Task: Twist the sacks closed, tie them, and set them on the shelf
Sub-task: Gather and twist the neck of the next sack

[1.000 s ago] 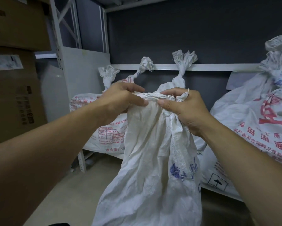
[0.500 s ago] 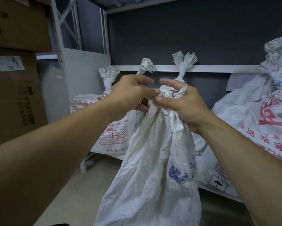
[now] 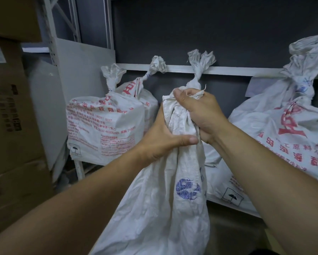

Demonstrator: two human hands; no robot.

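Observation:
A white woven sack with a blue round print hangs in front of me, its mouth gathered into a neck. My right hand grips the top of the neck, with a frayed tip sticking out above the fist. Just below it my left hand wraps the neck, thumb across the front. Behind, on the low white shelf, stand tied sacks with red print: one at the left, one behind it, and a big one at the right.
Brown cardboard boxes are stacked at the left, beside a white shelf upright. A white rail runs along the dark back wall. Pale floor shows below the shelf.
Both hands brought the spread sack mouth together into a bunched neck. My left hand slid down below the right one and now wraps the neck; the view moved closer to the shelf.

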